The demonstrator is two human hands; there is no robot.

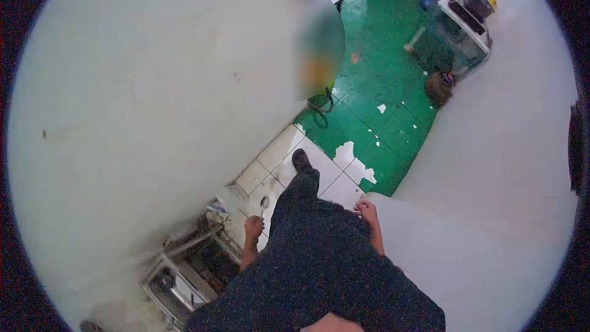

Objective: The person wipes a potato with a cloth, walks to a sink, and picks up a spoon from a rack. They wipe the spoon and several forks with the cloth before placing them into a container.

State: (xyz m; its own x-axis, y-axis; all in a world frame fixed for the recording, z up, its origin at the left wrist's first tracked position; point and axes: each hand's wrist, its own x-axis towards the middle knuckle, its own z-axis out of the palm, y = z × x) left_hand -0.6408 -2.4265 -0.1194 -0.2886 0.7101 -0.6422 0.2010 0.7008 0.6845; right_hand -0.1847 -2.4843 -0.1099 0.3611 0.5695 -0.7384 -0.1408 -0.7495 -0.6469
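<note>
The person's dark clothing [319, 258] fills the bottom middle, nearest the camera. The two hands are well apart, one on each side of the body. The left hand [254, 227] is closed around the handle of a metal spoon [264, 203], its bowl pointing away from the body, above white floor tiles [327, 177]. The right hand [367, 210] has its fingers loosely curled, near the edge of the white wall [491, 203] on the right; whether anything sits in it I cannot tell.

Beyond the left hand, a metal sink [174, 286] stands at the lower left, with a pale container [230, 198] near its far end. One dark shoe [300, 160] is forward on the tiles. Farther out, green flooring [375, 55] with ragged white patches begins, and a glass-sided case [448, 40] stands at the upper right. A blurred shape [319, 49] shows at the edge of the left wall [153, 86].
</note>
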